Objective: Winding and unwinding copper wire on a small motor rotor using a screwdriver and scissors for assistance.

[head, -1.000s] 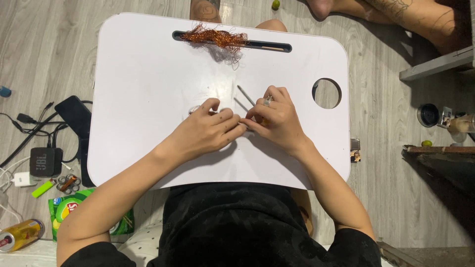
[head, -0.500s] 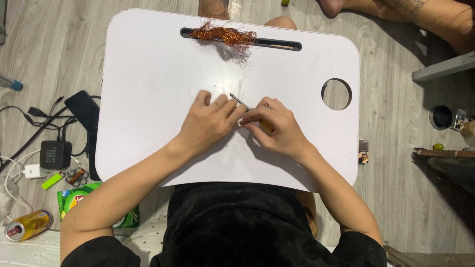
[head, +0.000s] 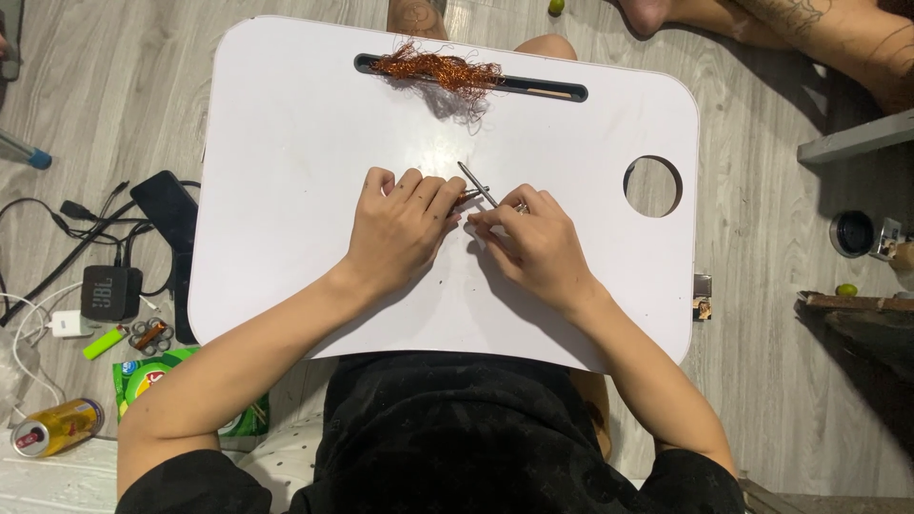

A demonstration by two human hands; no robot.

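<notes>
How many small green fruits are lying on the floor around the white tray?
2: one green fruit on the floor at the top edge beyond the white tray, another green fruit at the far right by a dark shelf. More may be hidden.

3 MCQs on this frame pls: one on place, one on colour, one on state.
1. Where does the tangle of wire lie?
A. by the slot at the tray's far edge
B. in the round hole
C. on the floor

2. What colour is the lap tray?
A. black
B. white
C. green

3. What is the right hand doing?
A. lying flat and empty
B. holding a thin metal tool
C. lifted off the tray

Answers: 1 A, the tangle rests across the slot. 2 B, its top is plain white. 3 B, the tool sticks out from its fingertips toward the left hand.
</notes>
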